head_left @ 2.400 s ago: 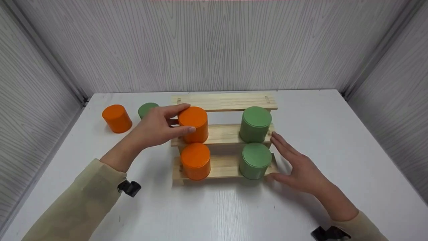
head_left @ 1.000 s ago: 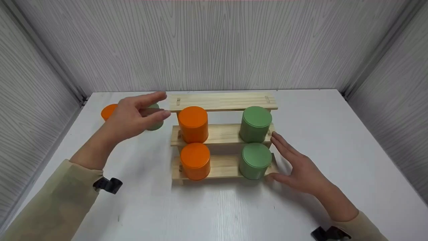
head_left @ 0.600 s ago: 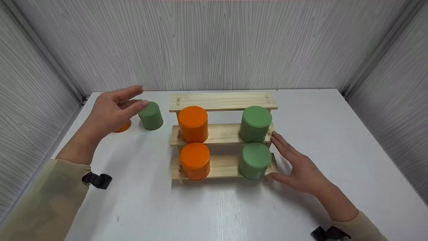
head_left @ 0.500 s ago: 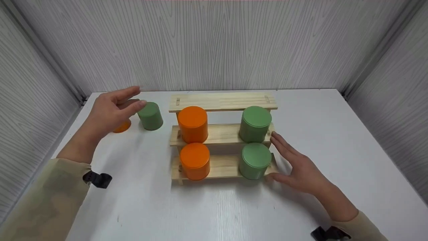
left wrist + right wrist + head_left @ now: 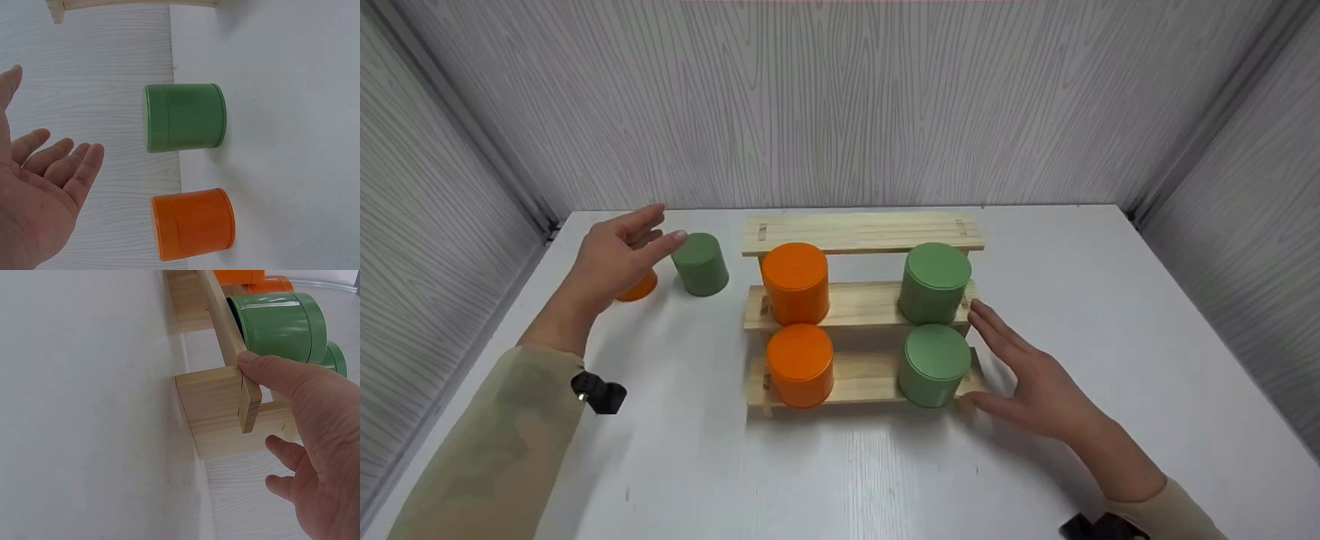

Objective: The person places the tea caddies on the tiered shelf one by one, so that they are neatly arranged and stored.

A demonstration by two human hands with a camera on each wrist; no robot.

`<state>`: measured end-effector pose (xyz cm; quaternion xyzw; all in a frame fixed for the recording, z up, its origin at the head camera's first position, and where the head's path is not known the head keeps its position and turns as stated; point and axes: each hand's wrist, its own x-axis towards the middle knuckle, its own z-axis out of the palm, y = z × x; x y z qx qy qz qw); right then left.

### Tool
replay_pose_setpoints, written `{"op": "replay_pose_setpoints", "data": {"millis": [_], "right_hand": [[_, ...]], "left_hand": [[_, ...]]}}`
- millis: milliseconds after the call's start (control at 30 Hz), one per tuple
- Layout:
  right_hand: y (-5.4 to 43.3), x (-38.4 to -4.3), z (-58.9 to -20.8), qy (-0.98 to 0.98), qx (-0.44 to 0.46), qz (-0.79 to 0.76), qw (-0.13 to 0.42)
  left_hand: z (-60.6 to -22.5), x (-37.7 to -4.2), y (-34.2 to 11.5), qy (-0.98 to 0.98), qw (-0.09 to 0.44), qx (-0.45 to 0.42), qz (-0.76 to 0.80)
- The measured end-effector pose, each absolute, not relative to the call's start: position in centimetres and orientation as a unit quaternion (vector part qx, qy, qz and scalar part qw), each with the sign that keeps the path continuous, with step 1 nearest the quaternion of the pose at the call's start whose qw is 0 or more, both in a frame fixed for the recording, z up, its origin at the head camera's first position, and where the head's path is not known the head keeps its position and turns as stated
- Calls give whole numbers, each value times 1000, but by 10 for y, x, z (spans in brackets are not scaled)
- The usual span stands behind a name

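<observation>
Having left the upper orange tin (image 5: 796, 289), now standing unheld on the rack (image 5: 862, 304), the left hand (image 5: 615, 259) is hovering near the loose orange tin (image 5: 194, 224) and loose green tin (image 5: 701, 266) on the bench (image 5: 697, 450), thumb and fingers apart, holding nothing. The right hand (image 5: 1035, 386) is extending spread fingers, its thumb touching the rack.

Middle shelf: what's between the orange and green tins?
Nothing: the head view shows only bare wood of the middle shelf between orange tin and green tin.
</observation>
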<state>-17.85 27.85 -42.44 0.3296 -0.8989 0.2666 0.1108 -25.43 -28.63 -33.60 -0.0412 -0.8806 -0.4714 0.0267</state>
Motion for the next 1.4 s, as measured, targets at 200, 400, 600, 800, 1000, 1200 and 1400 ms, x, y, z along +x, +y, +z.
{"op": "replay_pose_setpoints", "data": {"millis": [200,400,600,800,1000,1200,1400], "right_hand": [[278,-178,-425,-904,320,264,102],[279,-179,-426,-902,326,262,108],[280,-179,-425,-902,327,259,113],[279,-177,-423,-904,322,261,105],[278,-176,-423,-904,319,265,103],[278,-177,-424,-902,323,269,103],[279,-177,-424,-904,320,267,98]], "left_hand": [[-356,-264,-290,-885,14,-12,-465],[-369,-270,-287,-885,-7,9,-465],[-378,-279,-279,-893,-23,30,-449],[-390,-286,-276,-895,-25,42,-443],[-399,-290,-275,-895,-19,39,-444],[-406,-295,-274,-893,-18,46,-447],[-408,-296,-274,-892,-13,53,-449]]}}
